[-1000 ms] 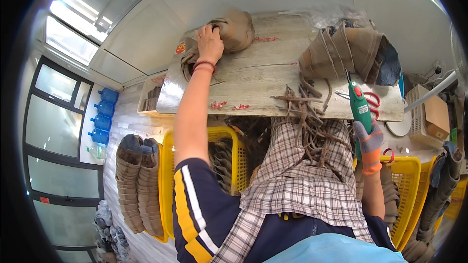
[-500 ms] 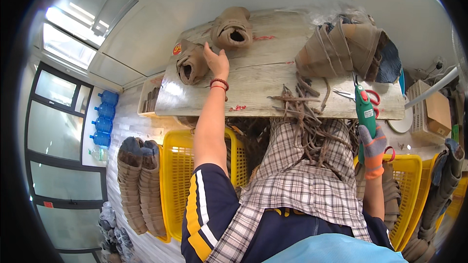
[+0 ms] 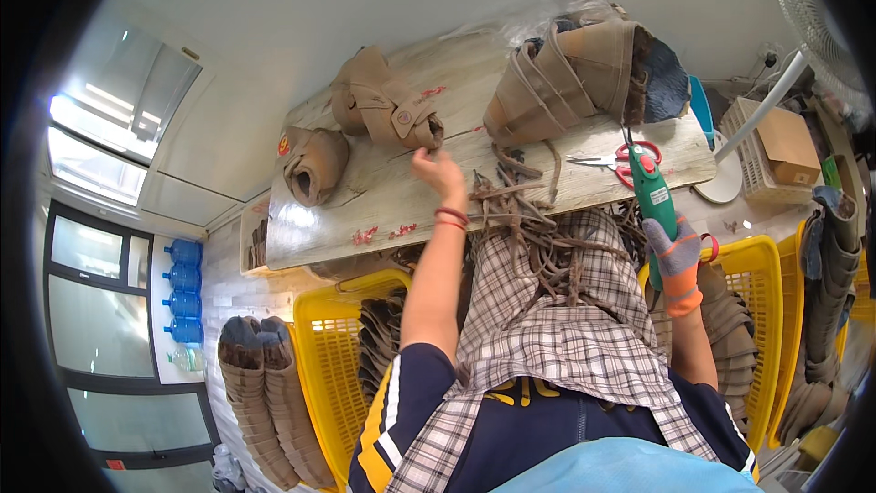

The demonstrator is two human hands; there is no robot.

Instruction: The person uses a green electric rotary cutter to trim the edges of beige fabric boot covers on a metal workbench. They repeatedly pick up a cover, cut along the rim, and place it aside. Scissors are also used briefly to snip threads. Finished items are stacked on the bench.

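Note:
My left hand (image 3: 438, 173) is bare, with red bracelets at its wrist. Its fingers are pinched at the near end of a brown suede-like boot upper (image 3: 388, 105), which carries a round button. A second rolled upper (image 3: 316, 164) lies to its left, its opening facing me. My right hand (image 3: 675, 254), in a grey and orange glove, is wrapped round a green handheld electric cutter (image 3: 651, 184), its narrow tip pointing away from me. Red-handled scissors (image 3: 630, 162) lie on the table beside the cutter. Brown cut strips (image 3: 529, 228) hang over the table edge onto my checked apron (image 3: 575, 347).
A large nested bundle of brown uppers (image 3: 570, 78) sits at the table's (image 3: 401, 210) far right. Yellow baskets (image 3: 315, 347) stand on both sides of me, with stacked uppers (image 3: 265, 393) at the left one. A fan (image 3: 812, 27) and a carton (image 3: 787, 141) are at the right.
My left hand has moved from between the two uppers to the farther one's end. That upper has turned, its opening now toward the right. The view has shifted; the right hand still holds the cutter.

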